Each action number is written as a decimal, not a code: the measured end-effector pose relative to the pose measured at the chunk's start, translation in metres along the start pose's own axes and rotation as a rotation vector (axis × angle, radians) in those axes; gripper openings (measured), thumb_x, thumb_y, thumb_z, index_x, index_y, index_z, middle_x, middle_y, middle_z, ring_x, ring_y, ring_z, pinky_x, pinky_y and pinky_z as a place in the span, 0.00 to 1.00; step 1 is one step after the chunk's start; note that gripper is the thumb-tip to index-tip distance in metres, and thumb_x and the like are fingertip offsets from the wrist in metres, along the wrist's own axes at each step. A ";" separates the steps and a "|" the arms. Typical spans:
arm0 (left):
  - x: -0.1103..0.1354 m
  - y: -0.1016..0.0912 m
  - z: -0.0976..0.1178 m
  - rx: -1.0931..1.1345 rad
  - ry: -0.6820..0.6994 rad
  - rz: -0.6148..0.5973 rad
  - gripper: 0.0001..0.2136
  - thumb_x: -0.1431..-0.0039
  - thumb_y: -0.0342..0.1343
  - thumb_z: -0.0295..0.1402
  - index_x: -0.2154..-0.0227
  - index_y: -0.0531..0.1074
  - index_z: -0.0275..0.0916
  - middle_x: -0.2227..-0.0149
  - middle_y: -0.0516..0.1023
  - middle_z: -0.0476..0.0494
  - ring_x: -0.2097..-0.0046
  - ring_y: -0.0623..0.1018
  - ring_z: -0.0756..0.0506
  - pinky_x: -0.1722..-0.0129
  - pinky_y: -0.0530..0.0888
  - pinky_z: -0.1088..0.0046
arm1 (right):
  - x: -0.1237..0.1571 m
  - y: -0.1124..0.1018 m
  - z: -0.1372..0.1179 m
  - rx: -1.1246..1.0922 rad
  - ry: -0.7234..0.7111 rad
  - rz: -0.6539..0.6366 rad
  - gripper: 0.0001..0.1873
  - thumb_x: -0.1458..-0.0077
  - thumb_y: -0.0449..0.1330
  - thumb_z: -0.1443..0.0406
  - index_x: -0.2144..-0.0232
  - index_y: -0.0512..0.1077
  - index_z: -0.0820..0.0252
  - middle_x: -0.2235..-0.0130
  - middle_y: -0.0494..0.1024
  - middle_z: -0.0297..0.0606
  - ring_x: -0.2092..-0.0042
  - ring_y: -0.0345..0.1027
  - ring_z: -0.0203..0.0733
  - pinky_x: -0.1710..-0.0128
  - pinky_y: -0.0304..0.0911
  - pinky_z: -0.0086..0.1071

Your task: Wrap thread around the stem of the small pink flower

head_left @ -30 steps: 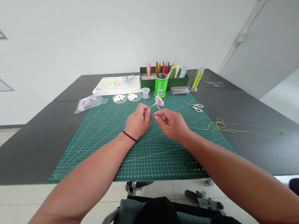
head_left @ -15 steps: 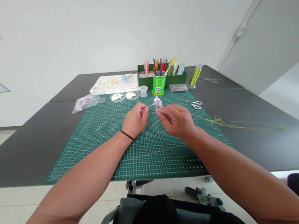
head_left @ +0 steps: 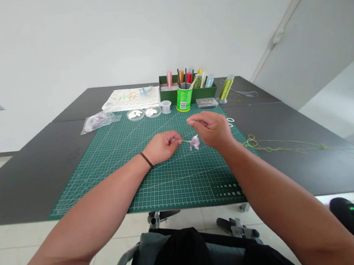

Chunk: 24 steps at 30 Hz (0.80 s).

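Left fingers [head_left: 174, 135]: clamped on the stem [head_left: 185, 141], mid-frame; the next move calls for a steady pinch here.
Flower [head_left: 194, 142]: at the stem's right tip, just right of centre; the step in hand looks like work at the stem with thread [head_left: 254, 146].
Right fingers [head_left: 198, 117]: tips together above the flower; cannot tell if thread lies between.
Scissors [head_left: 230, 122]: only handles show, right of centre.
Thread: loose loops, right of frame.

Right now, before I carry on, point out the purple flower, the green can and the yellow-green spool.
Purple flower [head_left: 195, 142], head view: on its petals.
Green can [head_left: 184, 98], head view: front of its wall.
Yellow-green spool [head_left: 226, 88], head view: middle of its side.
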<state>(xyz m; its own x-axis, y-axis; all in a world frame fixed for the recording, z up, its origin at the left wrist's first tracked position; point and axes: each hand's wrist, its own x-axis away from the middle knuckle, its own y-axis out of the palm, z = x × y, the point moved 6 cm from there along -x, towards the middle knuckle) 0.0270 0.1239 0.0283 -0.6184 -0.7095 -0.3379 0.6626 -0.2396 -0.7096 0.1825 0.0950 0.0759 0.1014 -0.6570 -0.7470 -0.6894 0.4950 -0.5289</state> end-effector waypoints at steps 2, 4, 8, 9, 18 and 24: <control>0.001 0.001 0.002 0.021 0.002 -0.020 0.06 0.41 0.52 0.32 0.72 0.71 0.38 0.79 0.68 0.55 0.75 0.68 0.53 0.73 0.63 0.77 | 0.000 0.002 0.008 -0.025 0.073 -0.011 0.10 0.44 0.59 0.61 0.69 0.79 0.57 0.71 0.79 0.34 0.71 0.68 0.35 0.68 0.61 0.31; 0.001 0.001 0.003 0.046 0.001 -0.032 0.06 0.42 0.52 0.32 0.72 0.71 0.38 0.79 0.68 0.55 0.75 0.68 0.53 0.73 0.63 0.77 | 0.000 0.004 0.016 -0.053 0.151 -0.020 0.10 0.45 0.60 0.60 0.69 0.80 0.57 0.71 0.79 0.34 0.71 0.68 0.35 0.68 0.61 0.31; 0.002 0.001 0.005 0.087 -0.006 -0.044 0.06 0.42 0.52 0.32 0.72 0.72 0.38 0.79 0.69 0.55 0.75 0.67 0.53 0.73 0.63 0.77 | 0.002 0.011 0.029 -0.117 0.272 -0.046 0.12 0.47 0.60 0.58 0.67 0.80 0.58 0.73 0.78 0.34 0.73 0.65 0.34 0.70 0.59 0.30; 0.002 0.000 0.005 0.093 -0.006 -0.044 0.06 0.42 0.52 0.32 0.72 0.72 0.38 0.79 0.68 0.55 0.75 0.67 0.53 0.73 0.63 0.77 | 0.002 0.012 0.031 -0.128 0.294 -0.055 0.13 0.47 0.61 0.58 0.67 0.80 0.58 0.73 0.77 0.34 0.73 0.64 0.34 0.70 0.59 0.30; 0.003 -0.001 0.007 0.153 0.000 -0.056 0.06 0.42 0.53 0.34 0.71 0.72 0.38 0.81 0.66 0.56 0.77 0.66 0.53 0.74 0.63 0.77 | 0.006 0.030 0.046 -0.166 0.446 -0.193 0.14 0.49 0.61 0.56 0.68 0.78 0.61 0.82 0.61 0.26 0.78 0.51 0.31 0.75 0.49 0.29; 0.004 -0.003 0.009 0.200 0.002 -0.032 0.07 0.42 0.53 0.35 0.71 0.71 0.38 0.80 0.66 0.56 0.76 0.66 0.53 0.73 0.63 0.77 | 0.011 0.043 0.050 -0.177 0.462 -0.264 0.12 0.50 0.61 0.56 0.70 0.75 0.60 0.83 0.55 0.24 0.78 0.47 0.30 0.76 0.45 0.29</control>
<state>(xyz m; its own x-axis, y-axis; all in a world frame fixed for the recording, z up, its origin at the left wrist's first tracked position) 0.0263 0.1158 0.0347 -0.6410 -0.6984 -0.3184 0.7135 -0.3892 -0.5827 0.1902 0.1379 0.0250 -0.0107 -0.9462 -0.3234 -0.7971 0.2034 -0.5686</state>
